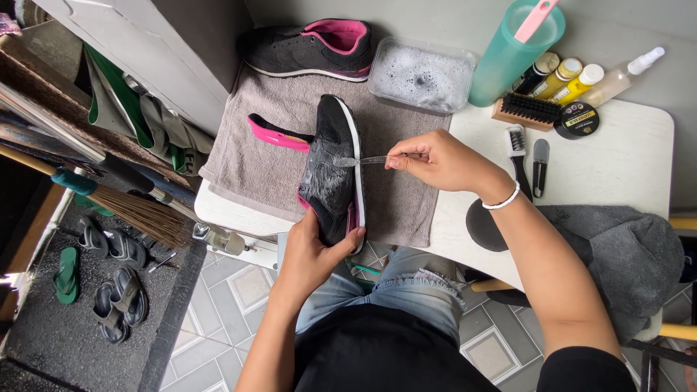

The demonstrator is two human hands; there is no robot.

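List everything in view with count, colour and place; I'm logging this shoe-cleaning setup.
soapy sneaker: 1, black-pink, on towel
second sneaker: 1, black-pink, towel's far end
insole: 1, pink, beside soapy sneaker
towel: 1, grey-brown, on table
table: 1, white
tub of suds: 1, clear
tumbler: 1, teal
bottles: about 4, table's far edge
wooden brush: 1
small brush: 1, clear handle, bristles on sneaker
sandals: several, floor mat
left hand: grip on sneaker's heel
right hand: grip on small brush

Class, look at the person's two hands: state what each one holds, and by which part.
The left hand grips the black sneaker at its heel end. The right hand pinches a thin clear-handled brush by its handle end, head on the soapy shoe.
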